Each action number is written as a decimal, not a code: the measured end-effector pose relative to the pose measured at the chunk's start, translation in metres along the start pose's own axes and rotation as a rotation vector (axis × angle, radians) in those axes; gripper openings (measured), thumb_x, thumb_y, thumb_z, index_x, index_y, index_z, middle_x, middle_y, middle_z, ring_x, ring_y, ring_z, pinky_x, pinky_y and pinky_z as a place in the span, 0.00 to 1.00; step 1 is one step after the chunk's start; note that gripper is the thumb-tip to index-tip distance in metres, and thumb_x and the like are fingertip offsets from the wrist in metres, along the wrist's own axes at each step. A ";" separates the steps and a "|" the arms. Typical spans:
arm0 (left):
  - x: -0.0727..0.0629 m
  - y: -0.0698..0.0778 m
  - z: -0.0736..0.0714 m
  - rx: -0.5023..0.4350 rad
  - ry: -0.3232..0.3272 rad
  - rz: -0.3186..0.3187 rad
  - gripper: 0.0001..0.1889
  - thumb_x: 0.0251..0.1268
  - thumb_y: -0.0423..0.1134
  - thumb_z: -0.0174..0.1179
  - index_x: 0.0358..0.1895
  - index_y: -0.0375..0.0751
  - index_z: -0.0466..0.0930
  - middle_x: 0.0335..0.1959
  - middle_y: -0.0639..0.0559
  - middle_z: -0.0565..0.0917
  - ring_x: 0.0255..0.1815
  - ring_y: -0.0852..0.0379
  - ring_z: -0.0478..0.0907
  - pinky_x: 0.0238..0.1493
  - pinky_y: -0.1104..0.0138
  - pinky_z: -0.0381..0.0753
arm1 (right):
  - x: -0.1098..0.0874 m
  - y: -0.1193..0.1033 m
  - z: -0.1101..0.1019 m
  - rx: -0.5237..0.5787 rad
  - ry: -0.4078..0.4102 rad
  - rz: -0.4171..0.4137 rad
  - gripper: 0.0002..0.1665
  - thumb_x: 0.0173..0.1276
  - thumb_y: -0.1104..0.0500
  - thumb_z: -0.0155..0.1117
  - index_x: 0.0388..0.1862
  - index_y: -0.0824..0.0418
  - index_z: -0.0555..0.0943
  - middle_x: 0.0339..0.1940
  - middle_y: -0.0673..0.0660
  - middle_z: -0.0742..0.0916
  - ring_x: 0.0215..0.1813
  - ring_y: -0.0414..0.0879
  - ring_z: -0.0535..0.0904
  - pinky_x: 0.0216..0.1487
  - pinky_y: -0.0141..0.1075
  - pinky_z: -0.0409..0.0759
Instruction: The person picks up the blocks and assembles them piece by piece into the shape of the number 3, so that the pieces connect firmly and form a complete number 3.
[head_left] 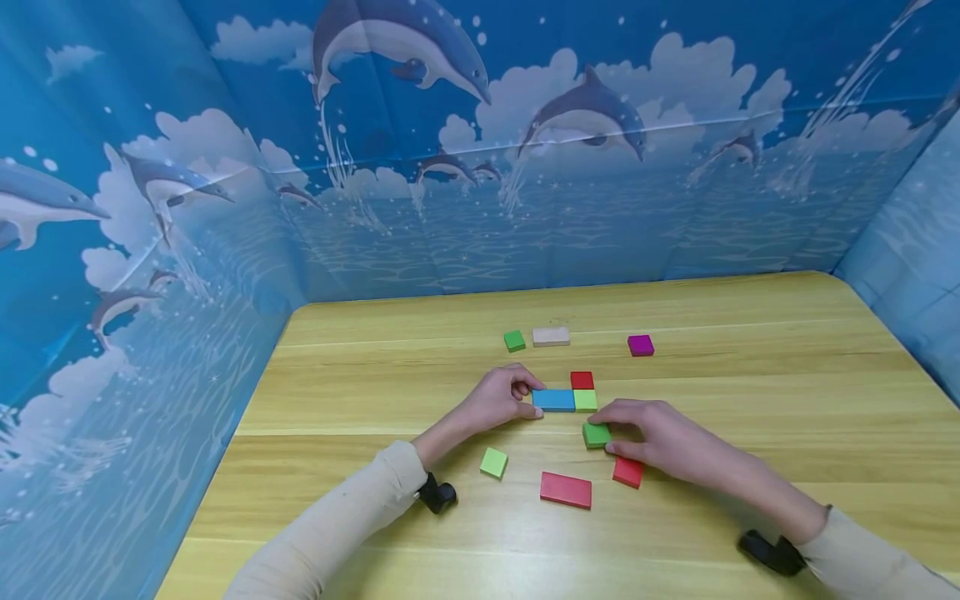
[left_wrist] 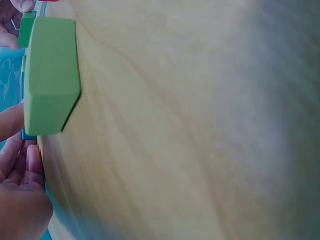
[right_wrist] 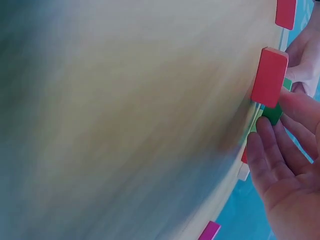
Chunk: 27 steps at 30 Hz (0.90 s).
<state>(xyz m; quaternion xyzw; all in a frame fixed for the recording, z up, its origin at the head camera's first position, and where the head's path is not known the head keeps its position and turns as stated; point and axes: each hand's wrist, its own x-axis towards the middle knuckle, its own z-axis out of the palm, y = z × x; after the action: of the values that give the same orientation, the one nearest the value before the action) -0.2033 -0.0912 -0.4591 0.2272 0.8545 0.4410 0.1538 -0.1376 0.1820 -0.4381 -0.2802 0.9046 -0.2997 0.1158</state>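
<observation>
With thumb and index finger, my left hand (head_left: 498, 397) holds the left end of a blue rectangular block (head_left: 553, 401) lying on the table. A light green square block (head_left: 585, 402) sits against its right end, and a red square block (head_left: 582, 381) adjoins that one's far side. Just nearer to me, my right hand (head_left: 660, 433) pinches a green square block (head_left: 596, 436) between thumb and fingers. The right wrist view shows this green block (right_wrist: 272, 114) at the fingertips, partly behind a loose red block (right_wrist: 270, 77). That red block (head_left: 627, 472) lies below the right thumb.
Nearer me on the wooden table (head_left: 360, 358) lie a light green block (head_left: 493, 462) and a long red block (head_left: 566, 490). Farther back are a green block (head_left: 514, 341), a pale rectangular block (head_left: 551, 337) and a purple block (head_left: 641, 345). A dolphin-print curtain (head_left: 420, 233) stands behind the table.
</observation>
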 end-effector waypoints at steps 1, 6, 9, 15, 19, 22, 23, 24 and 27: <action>0.000 0.000 0.000 -0.001 0.000 0.000 0.15 0.55 0.33 0.73 0.47 0.39 0.85 0.37 0.48 0.78 0.35 0.57 0.69 0.38 0.70 0.71 | 0.001 0.000 0.000 -0.001 0.003 -0.004 0.22 0.65 0.57 0.70 0.59 0.51 0.82 0.54 0.47 0.83 0.57 0.49 0.79 0.56 0.49 0.77; 0.001 0.000 0.000 -0.010 0.001 0.000 0.15 0.55 0.33 0.73 0.47 0.39 0.85 0.38 0.48 0.78 0.35 0.57 0.69 0.38 0.70 0.71 | 0.005 -0.002 0.002 -0.009 0.017 -0.007 0.22 0.64 0.58 0.72 0.58 0.52 0.83 0.53 0.47 0.84 0.55 0.49 0.79 0.54 0.48 0.78; 0.001 0.000 0.000 -0.008 0.001 0.000 0.15 0.55 0.33 0.73 0.47 0.39 0.85 0.38 0.48 0.78 0.35 0.57 0.69 0.38 0.70 0.71 | 0.007 -0.002 0.003 -0.020 0.027 -0.002 0.22 0.62 0.59 0.73 0.56 0.54 0.83 0.52 0.48 0.84 0.56 0.50 0.79 0.55 0.48 0.78; 0.002 -0.001 0.000 -0.008 0.002 0.008 0.15 0.55 0.33 0.73 0.47 0.40 0.85 0.37 0.49 0.77 0.35 0.58 0.69 0.39 0.70 0.71 | 0.010 -0.002 0.003 -0.030 0.021 0.011 0.21 0.61 0.59 0.73 0.55 0.56 0.84 0.51 0.49 0.84 0.55 0.51 0.79 0.55 0.49 0.77; 0.003 -0.002 0.001 -0.007 0.002 0.009 0.15 0.55 0.33 0.73 0.47 0.40 0.85 0.37 0.49 0.77 0.35 0.58 0.69 0.38 0.70 0.71 | 0.011 -0.001 0.004 -0.047 0.012 0.017 0.21 0.61 0.59 0.73 0.55 0.56 0.84 0.51 0.49 0.84 0.54 0.50 0.79 0.55 0.49 0.78; 0.003 -0.003 0.001 -0.007 0.001 0.006 0.15 0.55 0.33 0.73 0.47 0.40 0.85 0.37 0.50 0.77 0.35 0.59 0.69 0.38 0.70 0.71 | 0.013 -0.001 0.004 -0.056 0.010 0.015 0.21 0.61 0.59 0.74 0.55 0.56 0.84 0.51 0.50 0.84 0.54 0.50 0.79 0.54 0.49 0.78; 0.003 -0.003 0.001 -0.007 0.001 0.003 0.15 0.55 0.33 0.73 0.47 0.40 0.85 0.37 0.50 0.77 0.35 0.59 0.69 0.38 0.71 0.71 | 0.013 -0.001 0.004 -0.056 0.010 0.015 0.21 0.61 0.59 0.74 0.55 0.56 0.84 0.51 0.50 0.84 0.54 0.50 0.79 0.54 0.49 0.78; 0.003 -0.003 0.000 -0.005 0.002 0.002 0.15 0.55 0.33 0.73 0.47 0.40 0.85 0.36 0.51 0.77 0.34 0.59 0.69 0.38 0.71 0.71 | 0.013 0.000 0.004 -0.058 0.010 0.016 0.21 0.61 0.59 0.74 0.54 0.56 0.84 0.51 0.50 0.84 0.53 0.50 0.79 0.54 0.49 0.78; 0.004 -0.003 0.000 0.001 0.006 0.001 0.15 0.55 0.33 0.73 0.47 0.40 0.85 0.36 0.51 0.77 0.34 0.59 0.69 0.38 0.71 0.71 | 0.015 0.000 0.004 -0.058 0.007 0.018 0.22 0.60 0.59 0.75 0.54 0.56 0.84 0.50 0.49 0.84 0.52 0.49 0.79 0.54 0.48 0.78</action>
<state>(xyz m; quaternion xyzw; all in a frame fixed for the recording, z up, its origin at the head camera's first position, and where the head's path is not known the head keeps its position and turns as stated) -0.2070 -0.0908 -0.4623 0.2263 0.8551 0.4414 0.1509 -0.1480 0.1713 -0.4418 -0.2742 0.9158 -0.2731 0.1073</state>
